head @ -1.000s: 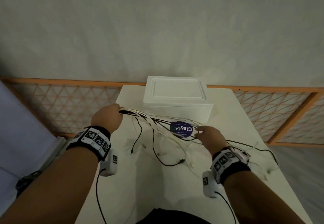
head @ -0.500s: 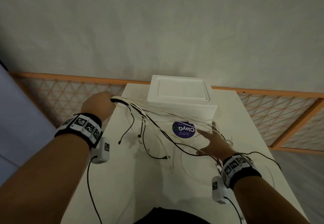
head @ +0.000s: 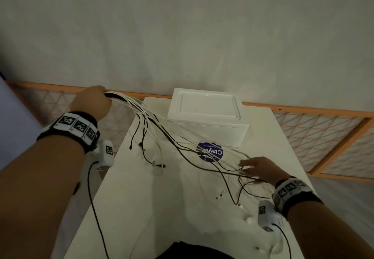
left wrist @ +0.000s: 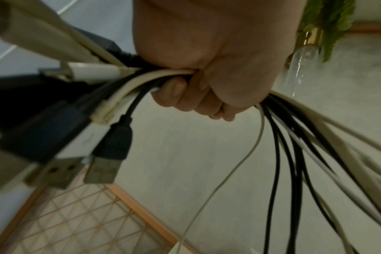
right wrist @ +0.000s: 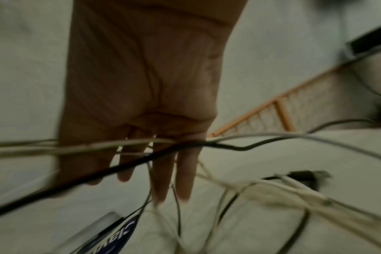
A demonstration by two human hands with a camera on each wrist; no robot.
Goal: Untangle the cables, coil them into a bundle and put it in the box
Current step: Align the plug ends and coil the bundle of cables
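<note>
My left hand is raised beyond the table's left edge and grips a bunch of black and white cables. In the left wrist view the fist is closed round them, with USB plugs sticking out on one side. The cables fan down across the table to my right hand. That hand lies flat with straight, spread fingers, and loose strands run through them. The white box stands closed at the table's far end.
A round blue sticker lies on the white table in front of the box. An orange-framed lattice fence runs behind and to both sides. Loose cable ends lie near my right wrist.
My left hand has lifted the cable bunch up and leftward, off past the table edge, drawing the strands taut. My right hand has slid right and nearer, fingers combing along the cables.
</note>
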